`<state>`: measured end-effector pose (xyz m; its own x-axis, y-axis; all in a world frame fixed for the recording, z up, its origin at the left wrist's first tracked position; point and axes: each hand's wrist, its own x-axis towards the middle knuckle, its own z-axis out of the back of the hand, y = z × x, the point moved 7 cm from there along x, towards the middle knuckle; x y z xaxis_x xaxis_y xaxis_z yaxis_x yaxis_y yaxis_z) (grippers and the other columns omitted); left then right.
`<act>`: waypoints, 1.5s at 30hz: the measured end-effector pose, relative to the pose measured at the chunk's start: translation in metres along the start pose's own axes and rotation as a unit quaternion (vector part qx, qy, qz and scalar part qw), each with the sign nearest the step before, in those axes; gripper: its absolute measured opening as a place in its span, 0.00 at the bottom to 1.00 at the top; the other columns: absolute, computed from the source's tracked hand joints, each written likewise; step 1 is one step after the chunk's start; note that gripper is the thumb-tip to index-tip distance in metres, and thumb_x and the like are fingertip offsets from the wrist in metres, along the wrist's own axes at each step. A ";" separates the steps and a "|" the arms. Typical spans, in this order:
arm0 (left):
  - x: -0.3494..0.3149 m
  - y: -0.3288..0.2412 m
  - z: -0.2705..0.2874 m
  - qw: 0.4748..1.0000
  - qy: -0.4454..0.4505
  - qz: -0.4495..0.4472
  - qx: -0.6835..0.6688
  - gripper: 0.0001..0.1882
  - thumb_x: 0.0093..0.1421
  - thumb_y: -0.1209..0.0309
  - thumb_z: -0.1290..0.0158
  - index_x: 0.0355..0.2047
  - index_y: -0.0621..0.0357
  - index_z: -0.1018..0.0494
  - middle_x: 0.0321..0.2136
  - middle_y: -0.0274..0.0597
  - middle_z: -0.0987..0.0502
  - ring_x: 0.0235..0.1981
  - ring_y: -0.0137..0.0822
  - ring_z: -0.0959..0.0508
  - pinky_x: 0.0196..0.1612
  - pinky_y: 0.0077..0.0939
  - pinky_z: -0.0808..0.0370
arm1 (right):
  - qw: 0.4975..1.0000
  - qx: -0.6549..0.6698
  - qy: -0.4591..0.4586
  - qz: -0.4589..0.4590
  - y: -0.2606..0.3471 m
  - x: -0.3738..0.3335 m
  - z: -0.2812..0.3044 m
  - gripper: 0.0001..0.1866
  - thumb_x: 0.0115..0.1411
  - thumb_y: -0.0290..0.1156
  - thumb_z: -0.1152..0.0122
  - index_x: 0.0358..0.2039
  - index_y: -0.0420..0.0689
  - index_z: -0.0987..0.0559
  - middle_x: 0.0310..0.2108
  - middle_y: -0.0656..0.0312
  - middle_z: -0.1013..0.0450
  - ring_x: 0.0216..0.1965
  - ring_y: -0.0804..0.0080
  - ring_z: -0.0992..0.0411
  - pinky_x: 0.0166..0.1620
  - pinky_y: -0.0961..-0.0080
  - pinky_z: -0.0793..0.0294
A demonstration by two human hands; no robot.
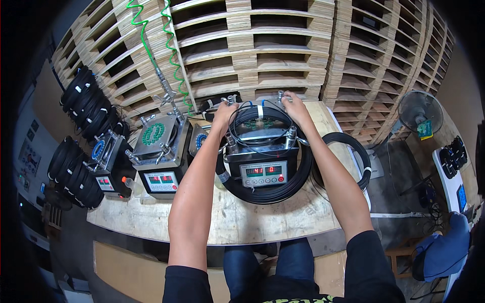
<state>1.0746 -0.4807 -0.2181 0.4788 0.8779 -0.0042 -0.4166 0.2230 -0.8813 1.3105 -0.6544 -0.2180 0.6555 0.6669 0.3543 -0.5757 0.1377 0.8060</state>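
In front of me stands a metal bench machine with a red digital display and a row of buttons. A large coil of black cable hangs round its front, and thinner loops with a white tag lie over its top plate, partly hiding green fittings. At the back left corner my left hand is closed round a metal clamp knob. My right hand has its fingers closed on the matching back right knob. Two front corner clamps stand untouched nearer me.
To the left are a similar machine with a ring of green fittings and a smaller one with blue. An orange-capped bottle sits between them. Another black cable coil lies right. Wooden pallets stack behind; a fan stands far right.
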 end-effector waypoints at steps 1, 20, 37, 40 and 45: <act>-0.001 -0.006 -0.007 1.000 0.000 -0.008 0.016 0.38 0.59 0.53 0.48 0.64 0.66 0.38 0.58 0.63 0.28 0.59 0.55 0.26 0.59 0.37 0.31 | 1.000 0.014 -0.008 0.005 -0.009 0.005 0.004 0.24 0.67 0.45 0.45 0.56 0.44 0.25 0.38 0.51 0.20 0.34 0.65 0.21 0.42 0.70 0.23; -0.008 -0.008 -0.002 1.000 -0.015 -0.018 -0.021 0.38 0.60 0.52 0.48 0.63 0.67 0.36 0.57 0.60 0.27 0.56 0.48 0.25 0.56 0.35 0.29 | 1.000 -0.011 0.001 -0.020 0.013 -0.010 0.010 0.27 0.69 0.51 0.51 0.57 0.42 0.26 0.44 0.46 0.21 0.47 0.48 0.22 0.52 0.65 0.27; -0.032 -0.028 0.000 0.999 -0.002 -0.010 -0.040 0.37 0.61 0.57 0.42 0.65 0.65 0.38 0.53 0.56 0.25 0.49 0.44 0.22 0.51 0.33 0.26 | 0.999 -0.037 -0.015 -0.025 0.023 -0.018 0.017 0.30 0.67 0.51 0.47 0.61 0.43 0.29 0.47 0.42 0.22 0.50 0.49 0.23 0.52 0.65 0.27; -0.027 -0.021 0.001 1.000 0.013 0.006 -0.024 0.41 0.60 0.51 0.43 0.65 0.68 0.39 0.54 0.57 0.26 0.50 0.45 0.23 0.52 0.33 0.26 | 0.999 -0.044 -0.012 0.003 0.019 -0.015 0.014 0.29 0.67 0.50 0.47 0.61 0.44 0.29 0.47 0.41 0.22 0.49 0.49 0.23 0.53 0.65 0.27; 0.001 0.000 -0.002 1.000 -0.014 0.004 0.004 0.43 0.59 0.49 0.43 0.64 0.70 0.39 0.56 0.59 0.28 0.53 0.46 0.23 0.53 0.34 0.26 | 0.999 0.027 -0.003 0.028 0.001 -0.001 0.007 0.25 0.68 0.41 0.45 0.62 0.44 0.30 0.38 0.51 0.21 0.35 0.65 0.20 0.42 0.70 0.23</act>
<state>1.0765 -0.4804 -0.2193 0.4527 0.8916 0.0020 -0.4265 0.2185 -0.8777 1.3126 -0.6599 -0.2144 0.6259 0.6683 0.4021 -0.5840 0.0600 0.8095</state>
